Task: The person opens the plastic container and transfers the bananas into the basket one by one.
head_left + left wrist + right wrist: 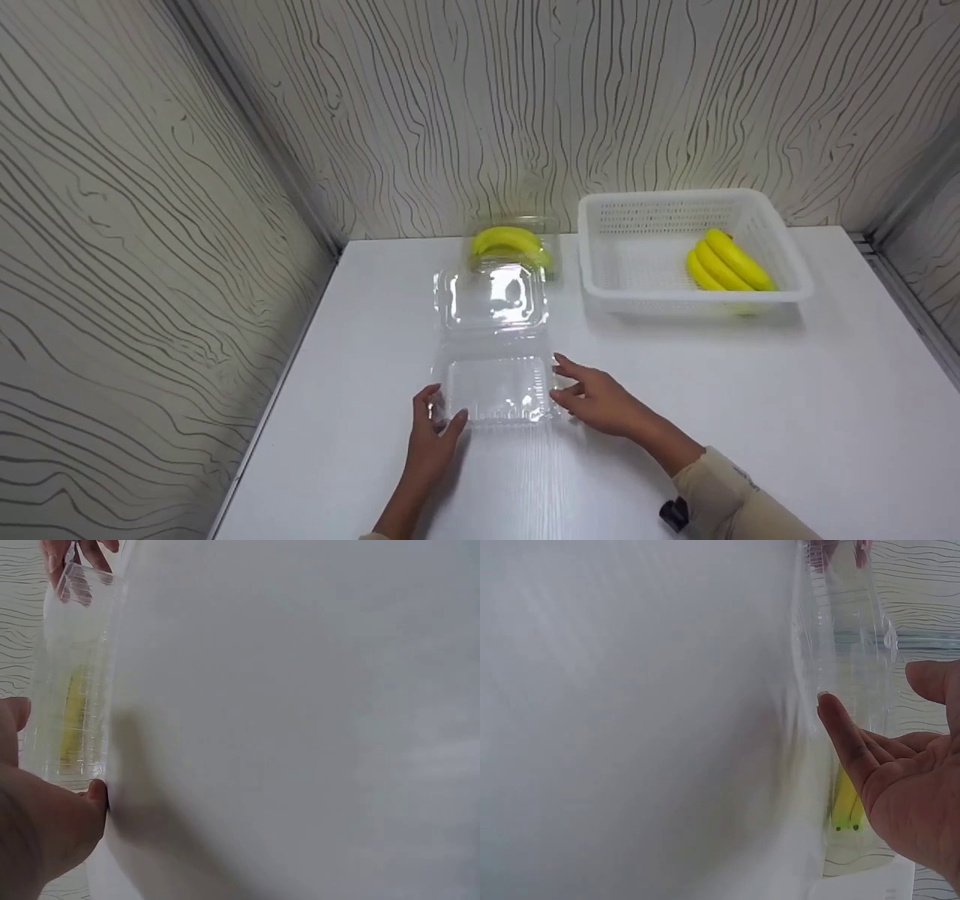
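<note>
clear clamshell box [495,388] lies open on the white worktop [337,442], its tray half between the two hands and its hinged lid half [480,309] folded out on the far side. at the near left corner of the clamshell box is the left hand [430,444], partly open, thumb and forefinger set well apart along the two edges that meet there; i cannot tell whether it grips the plastic or only touches it. at the right side of the clamshell box is the right hand [600,401], open, fingers fairly straight and thumb apart from them, the fingertips right by the edge without being closed round it.

just beyond the lid of the clamshell box, and partly seen through it, is a second clear box [553,247] with a yellow banana [508,240] inside. to the far right of the clamshell box stands a white plastic basket [694,296], three bananas [727,262] side by side in its right part. a beige sleeve [739,499] covers the right forearm, near and right of the clamshell box, with a small black object [674,514] by its cuff. grain-patterned panels [450,97] rise behind and to the left of the clamshell box.
</note>
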A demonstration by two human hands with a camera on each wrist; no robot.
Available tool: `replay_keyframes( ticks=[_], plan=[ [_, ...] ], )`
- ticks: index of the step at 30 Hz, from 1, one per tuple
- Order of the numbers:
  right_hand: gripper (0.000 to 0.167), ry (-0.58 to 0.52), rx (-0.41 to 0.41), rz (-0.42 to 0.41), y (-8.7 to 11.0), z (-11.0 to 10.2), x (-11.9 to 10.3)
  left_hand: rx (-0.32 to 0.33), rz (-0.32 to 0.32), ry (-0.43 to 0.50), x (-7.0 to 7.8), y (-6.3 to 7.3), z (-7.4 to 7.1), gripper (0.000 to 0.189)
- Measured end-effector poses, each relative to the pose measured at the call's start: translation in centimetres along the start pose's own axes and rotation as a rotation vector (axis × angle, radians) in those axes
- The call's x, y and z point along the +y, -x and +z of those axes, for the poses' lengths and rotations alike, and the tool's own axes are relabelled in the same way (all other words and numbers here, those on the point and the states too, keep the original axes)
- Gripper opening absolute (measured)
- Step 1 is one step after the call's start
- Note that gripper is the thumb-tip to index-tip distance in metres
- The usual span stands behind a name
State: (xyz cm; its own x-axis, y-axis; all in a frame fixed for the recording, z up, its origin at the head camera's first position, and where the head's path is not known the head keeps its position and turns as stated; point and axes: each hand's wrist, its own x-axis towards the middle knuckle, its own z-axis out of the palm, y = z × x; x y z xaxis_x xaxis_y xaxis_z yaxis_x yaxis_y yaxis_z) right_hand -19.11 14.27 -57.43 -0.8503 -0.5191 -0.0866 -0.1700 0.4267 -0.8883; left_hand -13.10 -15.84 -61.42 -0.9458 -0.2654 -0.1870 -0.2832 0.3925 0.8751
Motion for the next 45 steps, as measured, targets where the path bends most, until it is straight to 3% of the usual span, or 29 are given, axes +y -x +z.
replay_keyframes(
  ticks=[13,17,23,30,37,45],
  plan=[
    [0.087,-0.083,-0.033,0.044,-2.5,4.2,-2.3,0.098,-0.053,0.085,-1.1,-1.8,-3.0,0.056],
    [0.089,-0.063,-0.049,0.056,-3.4,5.9,-3.1,0.155,-0.079,0.119,-1.6,-2.2,-4.1,0.055],
    [0.089,-0.033,-0.063,0.008,-4.8,8.3,-4.0,0.258,-0.098,0.226,-2.2,-3.0,-5.9,0.058],
    [0.086,-0.017,-0.031,0.003,-6.3,10.6,-4.9,0.353,-0.158,0.285,-2.4,-3.8,-7.3,0.059],
    [0.079,-0.034,0.016,0.015,-8.2,11.9,-5.8,0.388,-0.255,0.355,-1.8,-4.5,-8.2,0.068],
    [0.073,-0.11,0.092,0.043,-10.1,13.0,-5.9,0.459,-0.275,0.428,-0.8,-5.5,-7.9,0.065]
  ],
)
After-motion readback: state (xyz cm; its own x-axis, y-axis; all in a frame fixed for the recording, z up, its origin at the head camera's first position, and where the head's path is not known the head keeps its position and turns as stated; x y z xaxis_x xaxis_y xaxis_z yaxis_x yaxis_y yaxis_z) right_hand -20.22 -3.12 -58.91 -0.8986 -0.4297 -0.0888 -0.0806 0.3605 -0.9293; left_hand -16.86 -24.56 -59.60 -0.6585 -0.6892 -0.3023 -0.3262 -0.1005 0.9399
